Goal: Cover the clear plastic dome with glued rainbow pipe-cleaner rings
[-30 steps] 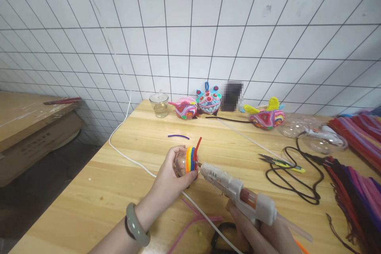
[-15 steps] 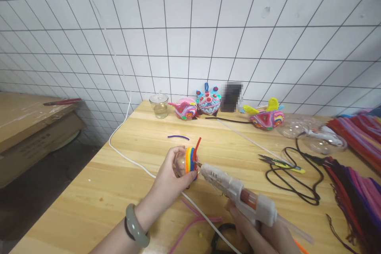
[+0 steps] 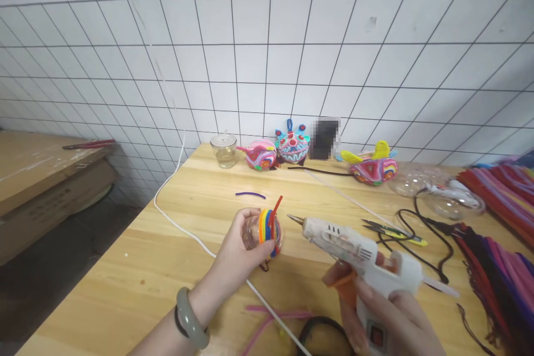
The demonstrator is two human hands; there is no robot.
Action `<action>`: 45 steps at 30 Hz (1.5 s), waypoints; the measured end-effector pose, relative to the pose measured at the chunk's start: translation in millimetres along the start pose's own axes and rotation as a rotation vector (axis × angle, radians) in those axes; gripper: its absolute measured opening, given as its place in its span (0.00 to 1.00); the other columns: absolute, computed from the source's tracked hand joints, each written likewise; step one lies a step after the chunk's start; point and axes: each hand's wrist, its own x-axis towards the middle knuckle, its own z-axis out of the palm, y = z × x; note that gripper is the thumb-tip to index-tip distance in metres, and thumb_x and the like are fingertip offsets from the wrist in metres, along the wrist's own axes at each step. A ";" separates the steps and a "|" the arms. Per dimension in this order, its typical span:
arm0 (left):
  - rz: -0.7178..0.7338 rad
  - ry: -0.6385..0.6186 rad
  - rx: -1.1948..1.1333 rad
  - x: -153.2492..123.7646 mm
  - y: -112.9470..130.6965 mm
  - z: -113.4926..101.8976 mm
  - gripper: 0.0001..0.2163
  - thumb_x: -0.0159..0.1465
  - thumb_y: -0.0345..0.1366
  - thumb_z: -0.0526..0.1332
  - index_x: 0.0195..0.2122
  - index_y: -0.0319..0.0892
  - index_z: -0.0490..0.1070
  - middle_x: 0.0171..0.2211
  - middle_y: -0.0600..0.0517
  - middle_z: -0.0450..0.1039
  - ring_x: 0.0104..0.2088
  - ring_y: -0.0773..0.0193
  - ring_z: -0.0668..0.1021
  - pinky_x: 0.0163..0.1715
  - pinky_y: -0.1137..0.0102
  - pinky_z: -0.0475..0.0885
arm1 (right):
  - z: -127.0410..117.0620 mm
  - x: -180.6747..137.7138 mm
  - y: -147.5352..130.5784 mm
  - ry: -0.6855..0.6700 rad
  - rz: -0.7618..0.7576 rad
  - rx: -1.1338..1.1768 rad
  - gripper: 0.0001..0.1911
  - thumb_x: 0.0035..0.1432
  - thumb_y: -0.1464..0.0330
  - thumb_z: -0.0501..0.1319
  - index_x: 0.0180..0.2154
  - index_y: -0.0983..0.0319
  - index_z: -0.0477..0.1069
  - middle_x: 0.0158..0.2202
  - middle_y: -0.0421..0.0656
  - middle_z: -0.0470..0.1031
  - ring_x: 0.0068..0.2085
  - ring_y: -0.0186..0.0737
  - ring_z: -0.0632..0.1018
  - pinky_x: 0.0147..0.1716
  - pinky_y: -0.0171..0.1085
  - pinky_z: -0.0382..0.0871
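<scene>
My left hand [image 3: 246, 245] is closed around a clear plastic ball [image 3: 251, 232]. Bands of orange, yellow, blue and red pipe cleaner [image 3: 267, 227] circle the ball, and a red end [image 3: 277, 206] sticks up from it. The thumb presses on the bands. In my right hand [image 3: 387, 311] is a white hot glue gun [image 3: 346, 242], gripped by its handle with fingers at the orange trigger. Its metal nozzle points left, a short gap away from the ball. A clear glue stick [image 3: 442, 285] juts from the gun's rear.
Finished decorated balls [image 3: 292, 146] and a lidded glass cup [image 3: 223, 150] line the wall. A purple pipe cleaner piece [image 3: 250, 194] lies behind the ball. Right are pliers [image 3: 384, 228], a black cord, clear balls [image 3: 411, 182] and pipe cleaner bundles [image 3: 500, 289]. A white cable [image 3: 183, 225] crosses the table.
The glue gun has moved right, away from the ball, where its nozzle was at the red band. My left hand stays in place with the ball turned slightly.
</scene>
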 end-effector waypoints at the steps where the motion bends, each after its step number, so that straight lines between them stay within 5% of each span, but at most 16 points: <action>1: 0.001 0.009 -0.007 0.1 -0.2 -0.6 0.22 0.50 0.34 0.71 0.42 0.45 0.61 0.35 0.54 0.75 0.33 0.64 0.78 0.36 0.68 0.72 | -1.4 1.7 -1.0 0.004 -0.010 0.010 0.23 0.55 0.48 0.62 0.36 0.62 0.72 0.12 0.34 0.65 0.15 0.30 0.62 0.18 0.31 0.53; 7: -0.054 0.028 -0.001 -0.7 3.7 -3.9 0.20 0.50 0.36 0.71 0.41 0.44 0.64 0.37 0.53 0.74 0.39 0.63 0.75 0.40 0.69 0.71 | -16.2 24.9 15.9 0.254 -0.226 -0.509 0.19 0.58 0.53 0.61 0.42 0.61 0.73 0.26 0.43 0.75 0.24 0.41 0.73 0.24 0.36 0.68; 10: -0.053 0.021 -0.011 -0.6 4.8 -5.4 0.21 0.50 0.37 0.71 0.42 0.43 0.65 0.38 0.53 0.73 0.40 0.62 0.75 0.41 0.68 0.70 | -23.3 36.8 28.0 0.197 -0.412 -0.799 0.12 0.59 0.60 0.59 0.41 0.59 0.74 0.38 0.47 0.77 0.37 0.47 0.79 0.36 0.40 0.74; 13: -0.039 -0.012 -0.013 -0.3 5.2 -6.7 0.21 0.51 0.39 0.71 0.43 0.44 0.64 0.39 0.52 0.73 0.41 0.61 0.74 0.42 0.67 0.70 | -26.4 42.2 36.2 0.106 -0.416 -0.967 0.10 0.61 0.64 0.56 0.42 0.58 0.74 0.38 0.47 0.76 0.36 0.45 0.81 0.35 0.38 0.76; 23: 0.041 -0.162 -0.009 -5.8 5.0 -9.6 0.22 0.56 0.42 0.69 0.48 0.46 0.64 0.46 0.47 0.72 0.48 0.55 0.74 0.47 0.63 0.69 | -20.1 37.9 45.7 0.014 -0.415 -1.158 0.10 0.60 0.71 0.57 0.43 0.61 0.72 0.41 0.48 0.75 0.42 0.47 0.79 0.44 0.45 0.76; 31: 0.085 -0.205 0.037 -8.5 8.7 -8.8 0.20 0.59 0.42 0.67 0.50 0.47 0.63 0.51 0.46 0.70 0.51 0.56 0.73 0.49 0.64 0.69 | -22.5 33.0 30.1 0.296 -0.881 -1.252 0.13 0.64 0.66 0.57 0.46 0.64 0.73 0.44 0.56 0.78 0.46 0.57 0.77 0.43 0.56 0.73; 36: 0.131 -0.182 0.084 -11.8 8.0 -10.2 0.19 0.61 0.42 0.66 0.51 0.47 0.63 0.51 0.46 0.71 0.52 0.55 0.72 0.51 0.64 0.68 | -16.8 28.4 19.8 0.235 -0.800 -1.154 0.09 0.65 0.68 0.56 0.43 0.61 0.73 0.39 0.50 0.80 0.41 0.49 0.79 0.40 0.47 0.75; 45: 0.176 -0.001 0.084 -5.5 11.2 -11.6 0.18 0.59 0.41 0.66 0.48 0.45 0.65 0.46 0.49 0.73 0.48 0.58 0.75 0.48 0.66 0.70 | -40.8 42.6 18.1 0.284 -0.589 -1.292 0.15 0.66 0.65 0.52 0.40 0.63 0.76 0.37 0.51 0.82 0.40 0.50 0.81 0.41 0.48 0.76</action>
